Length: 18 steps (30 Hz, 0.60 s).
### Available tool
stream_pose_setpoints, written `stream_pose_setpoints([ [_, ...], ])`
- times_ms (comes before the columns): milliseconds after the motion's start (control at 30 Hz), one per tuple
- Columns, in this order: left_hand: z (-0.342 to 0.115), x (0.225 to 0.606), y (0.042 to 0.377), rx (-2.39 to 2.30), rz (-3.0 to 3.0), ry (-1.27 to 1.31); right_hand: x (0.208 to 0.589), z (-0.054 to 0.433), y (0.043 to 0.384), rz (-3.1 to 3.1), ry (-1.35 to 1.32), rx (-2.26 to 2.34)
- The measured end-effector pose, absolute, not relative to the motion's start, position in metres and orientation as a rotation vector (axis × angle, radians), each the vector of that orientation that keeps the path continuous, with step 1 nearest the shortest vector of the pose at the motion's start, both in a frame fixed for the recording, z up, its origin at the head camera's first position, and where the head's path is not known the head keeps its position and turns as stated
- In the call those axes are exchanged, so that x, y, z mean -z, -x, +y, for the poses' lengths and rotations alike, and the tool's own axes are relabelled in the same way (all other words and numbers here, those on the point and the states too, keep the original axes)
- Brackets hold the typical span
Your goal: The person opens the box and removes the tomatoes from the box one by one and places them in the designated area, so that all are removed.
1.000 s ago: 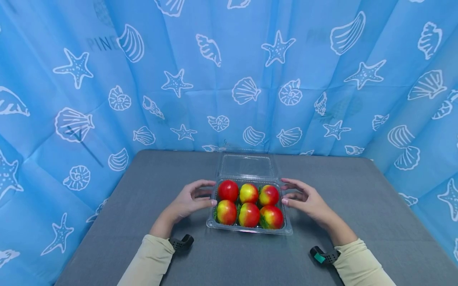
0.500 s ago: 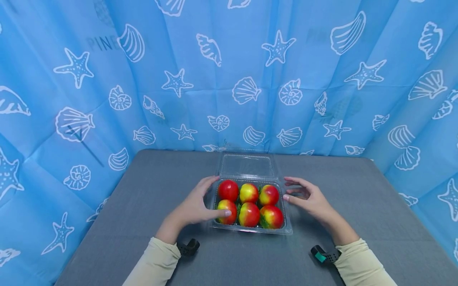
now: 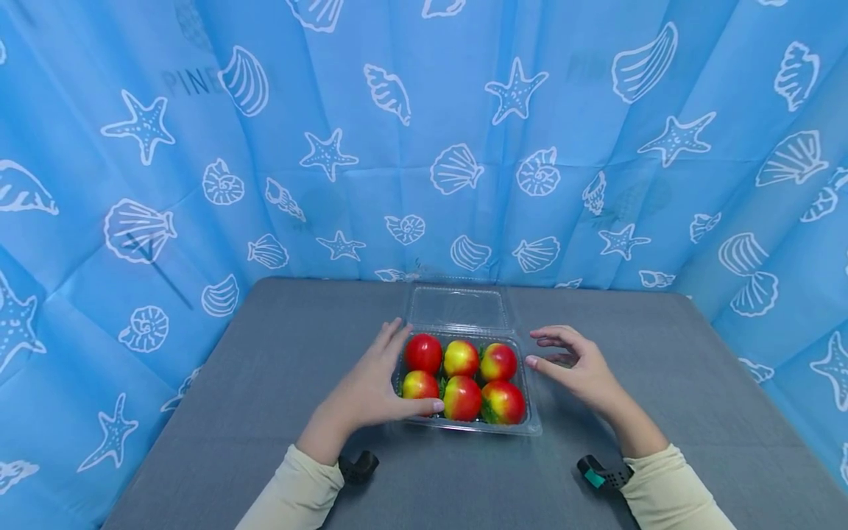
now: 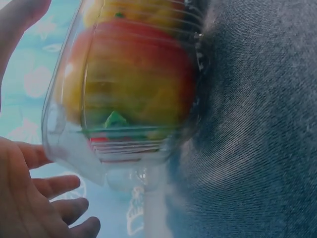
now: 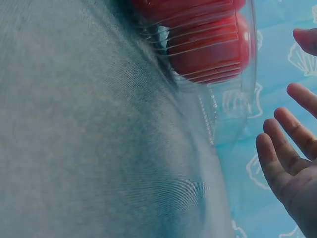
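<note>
A clear plastic clamshell box [image 3: 532, 424] stands on the table, its lid [image 3: 457, 309] folded back behind it. Inside lie several shiny red-and-yellow fruits [image 3: 461, 398] in two rows, with bits of green leaf beside them. My left hand [image 3: 371, 386] spreads along the box's left side; its thumb reaches over the front-left fruit and partly covers it. In the left wrist view its fingers [image 4: 59, 186] are extended at the box's end. My right hand [image 3: 586, 372] hovers just off the right side, fingers loosely bent and holding nothing. The right wrist view shows a gap between fingers [image 5: 292, 131] and box wall.
A grey cloth-covered table [image 3: 318, 316] extends around the box. Behind it and at both sides hangs a blue curtain [image 3: 411, 162] with white shells and starfish. Each wrist wears a black strap [image 3: 603, 471].
My left hand has left its place at the box's left rim and moved right, opening wider, thumb now over the front fruits. My right hand has drawn slightly away. Box and fruits stay put.
</note>
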<state>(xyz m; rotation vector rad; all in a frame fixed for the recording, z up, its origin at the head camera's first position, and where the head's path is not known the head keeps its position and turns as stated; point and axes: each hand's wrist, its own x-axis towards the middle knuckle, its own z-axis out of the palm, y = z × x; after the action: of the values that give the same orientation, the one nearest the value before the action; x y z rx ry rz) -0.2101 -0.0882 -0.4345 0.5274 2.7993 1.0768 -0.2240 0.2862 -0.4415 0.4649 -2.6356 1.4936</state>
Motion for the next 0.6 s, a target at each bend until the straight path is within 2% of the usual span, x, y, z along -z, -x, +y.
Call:
stream_pose_setpoints([
  [600,-0.077,0.444,0.210,-0.818,2.950,-0.591,0.427,0.269,0.210,-2.620,-0.662,-1.302],
])
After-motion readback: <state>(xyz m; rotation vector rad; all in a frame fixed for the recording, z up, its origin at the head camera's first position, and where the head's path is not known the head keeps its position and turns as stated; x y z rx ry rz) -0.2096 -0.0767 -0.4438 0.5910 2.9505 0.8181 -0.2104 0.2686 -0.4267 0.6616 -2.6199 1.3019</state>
